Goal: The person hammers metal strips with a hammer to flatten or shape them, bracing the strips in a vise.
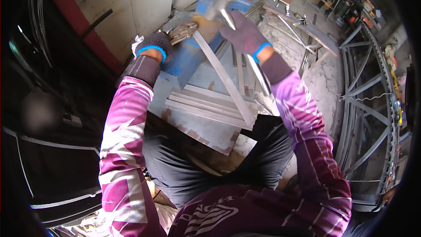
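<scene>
My left hand (158, 47), in a dark glove with a blue cuff, is closed round the handles of locking pliers (183, 32). The jaws of the pliers grip the upper end of a flat metal bar (222, 73), which slants down to the right over several other flat bars (206, 109). My right hand (243, 35), gloved the same way, holds a hammer (219, 5) by its metal handle. The hammer head, slightly blurred, is raised near the blue vise (177, 63), up and to the right of the pliers' jaws.
Under the flat bars is a grey metal sheet (193, 129) with rusty patches. A low wooden plank (315, 37) stands at the upper right. Along the right side leans a curved metal frame (366, 92). A pale wall (131, 0) rises behind the vise.
</scene>
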Demonstrator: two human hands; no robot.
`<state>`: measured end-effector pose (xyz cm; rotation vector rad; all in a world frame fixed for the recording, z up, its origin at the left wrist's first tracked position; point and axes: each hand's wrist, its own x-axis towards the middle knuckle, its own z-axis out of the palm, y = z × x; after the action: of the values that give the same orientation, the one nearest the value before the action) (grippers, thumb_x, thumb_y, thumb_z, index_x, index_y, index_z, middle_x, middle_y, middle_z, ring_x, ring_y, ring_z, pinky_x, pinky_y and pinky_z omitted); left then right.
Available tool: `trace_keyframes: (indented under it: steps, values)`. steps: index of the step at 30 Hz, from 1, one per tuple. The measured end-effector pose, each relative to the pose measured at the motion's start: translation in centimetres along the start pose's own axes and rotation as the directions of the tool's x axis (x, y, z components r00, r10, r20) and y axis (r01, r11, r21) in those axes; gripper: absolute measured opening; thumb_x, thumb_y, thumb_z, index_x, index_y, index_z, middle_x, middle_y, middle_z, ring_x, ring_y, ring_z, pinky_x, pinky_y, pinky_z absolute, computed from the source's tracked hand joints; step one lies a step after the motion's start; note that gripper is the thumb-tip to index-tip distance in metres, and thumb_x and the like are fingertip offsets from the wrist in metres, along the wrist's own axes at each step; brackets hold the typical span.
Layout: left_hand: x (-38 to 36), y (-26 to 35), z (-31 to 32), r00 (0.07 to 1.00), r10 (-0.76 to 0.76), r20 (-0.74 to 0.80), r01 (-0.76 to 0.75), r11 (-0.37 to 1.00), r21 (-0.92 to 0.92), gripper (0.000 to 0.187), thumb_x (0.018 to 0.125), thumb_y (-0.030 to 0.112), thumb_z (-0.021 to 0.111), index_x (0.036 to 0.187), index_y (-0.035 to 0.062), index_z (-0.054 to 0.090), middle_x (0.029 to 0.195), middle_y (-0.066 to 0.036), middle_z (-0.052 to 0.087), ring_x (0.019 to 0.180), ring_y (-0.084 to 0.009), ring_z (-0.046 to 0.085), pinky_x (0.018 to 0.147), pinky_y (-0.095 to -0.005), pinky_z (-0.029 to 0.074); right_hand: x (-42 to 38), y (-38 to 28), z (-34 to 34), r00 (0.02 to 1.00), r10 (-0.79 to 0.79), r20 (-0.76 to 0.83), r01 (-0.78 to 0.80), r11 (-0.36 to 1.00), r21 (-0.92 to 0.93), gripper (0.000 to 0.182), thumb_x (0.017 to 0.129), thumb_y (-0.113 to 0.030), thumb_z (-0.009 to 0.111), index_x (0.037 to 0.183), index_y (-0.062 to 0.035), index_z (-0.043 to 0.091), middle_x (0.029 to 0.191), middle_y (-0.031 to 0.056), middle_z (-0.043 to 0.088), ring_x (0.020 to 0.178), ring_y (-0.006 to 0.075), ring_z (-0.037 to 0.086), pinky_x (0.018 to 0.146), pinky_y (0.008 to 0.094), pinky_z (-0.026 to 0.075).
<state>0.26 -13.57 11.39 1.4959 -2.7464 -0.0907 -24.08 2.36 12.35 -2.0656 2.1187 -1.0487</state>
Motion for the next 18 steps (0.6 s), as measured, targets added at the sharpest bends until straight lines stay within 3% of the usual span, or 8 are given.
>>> trace_keyframes:
  steps: [2, 3, 5, 8, 12, 16, 17, 18]
  values:
    - [-0.8, 0.2, -0.1, 1.000, 0.001, 0.023, -0.001, 1.000, 0.013, 0.046, 0.082, 0.026, 0.062, 0.125, 0.0099, 0.069, 0.122, -0.019, 0.070, 0.116, -0.0376, 0.066, 0.098, -0.0465, 0.053, -4.1, 1.3, 1.1, 0.986, -0.036, -0.164, 0.067, 0.980, 0.189, 0.036, 0.089, -0.023, 0.070, 0.113, -0.0008, 0.056, 0.089, 0.0101, 0.064, 0.084, 0.0255, 0.063, 0.076, 0.0422, 0.051]
    - [-0.5, -0.2, 0.8, 1.000, 0.004, -0.020, -0.003, 0.999, 0.037, 0.047, 0.082, 0.026, 0.061, 0.125, 0.0090, 0.069, 0.121, -0.020, 0.070, 0.116, -0.0380, 0.066, 0.097, -0.0460, 0.053, -5.7, 1.3, 1.8, 0.985, -0.040, -0.167, 0.071, 0.980, 0.187, 0.036, 0.089, -0.023, 0.070, 0.113, -0.0008, 0.056, 0.089, 0.0101, 0.064, 0.084, 0.0255, 0.063, 0.076, 0.0422, 0.051]
    - [-0.3, -0.1, 1.5, 1.000, -0.011, 0.002, 0.011, 1.000, 0.000, 0.049, 0.081, 0.027, 0.060, 0.124, 0.0063, 0.068, 0.119, -0.023, 0.070, 0.116, -0.0401, 0.065, 0.097, -0.0447, 0.052, -8.7, 1.1, 2.6, 0.913, 0.374, 0.166, -0.392, 0.685, 0.614, 0.037, 0.084, -0.018, 0.074, 0.112, -0.0036, 0.056, 0.085, 0.0015, 0.058, 0.081, 0.0136, 0.060, 0.070, 0.0356, 0.050]
    - [-0.2, -0.2, 2.0, 0.999, 0.005, -0.041, -0.008, 0.998, -0.060, 0.050, 0.080, 0.027, 0.060, 0.124, 0.0050, 0.068, 0.119, -0.025, 0.069, 0.115, -0.0413, 0.065, 0.098, -0.0453, 0.052, -10.3, -0.8, 3.7, 0.909, 0.393, 0.138, -0.389, 0.686, 0.615, 0.046, 0.078, -0.022, 0.082, 0.111, -0.0008, 0.059, 0.094, 0.0079, 0.063, 0.091, 0.0174, 0.061, 0.083, 0.0360, 0.052]
    - [-0.7, -0.3, 1.3, 1.000, 0.005, 0.010, -0.003, 0.991, -0.135, 0.050, 0.079, 0.027, 0.060, 0.123, 0.0035, 0.067, 0.120, -0.026, 0.068, 0.115, -0.0438, 0.064, 0.099, -0.0459, 0.051, -10.2, -2.3, 5.9, 0.920, 0.379, 0.093, -0.324, 0.608, 0.724, 0.044, 0.075, -0.021, 0.080, 0.109, -0.0013, 0.059, 0.093, 0.0089, 0.061, 0.087, 0.0208, 0.060, 0.081, 0.0373, 0.051]
    - [0.4, -1.2, 2.6, 1.000, -0.017, -0.012, 0.016, 0.996, -0.092, 0.058, 0.077, 0.030, 0.058, 0.129, 0.0064, 0.067, 0.123, -0.023, 0.069, 0.119, -0.0420, 0.063, 0.106, -0.0440, 0.047, -10.6, -1.0, 8.1, 0.935, 0.314, -0.166, -0.183, 0.827, 0.531, 0.040, 0.074, -0.020, 0.075, 0.103, -0.0017, 0.054, 0.088, 0.0126, 0.055, 0.083, 0.0264, 0.059, 0.077, 0.0416, 0.050]
    - [0.4, -1.5, 3.0, 0.999, -0.004, -0.044, 0.000, 0.995, -0.097, 0.059, 0.077, 0.031, 0.058, 0.132, 0.0086, 0.066, 0.123, -0.023, 0.069, 0.120, -0.0419, 0.063, 0.108, -0.0435, 0.046, -11.7, -0.8, 8.0, 0.930, 0.354, -0.101, -0.191, 0.700, 0.688, 0.041, 0.074, -0.017, 0.075, 0.106, -0.0020, 0.054, 0.092, 0.0121, 0.058, 0.084, 0.0242, 0.061, 0.078, 0.0393, 0.051]
    - [0.2, -1.2, 2.6, 1.000, -0.015, -0.016, 0.014, 0.998, -0.063, 0.058, 0.077, 0.031, 0.058, 0.131, 0.0099, 0.067, 0.123, -0.022, 0.069, 0.120, -0.0410, 0.063, 0.108, -0.0441, 0.046, -12.7, -0.9, 7.5, 0.928, 0.360, -0.094, -0.207, 0.710, 0.673, 0.041, 0.074, -0.017, 0.075, 0.106, -0.0020, 0.054, 0.092, 0.0121, 0.058, 0.084, 0.0242, 0.061, 0.078, 0.0393, 0.051]
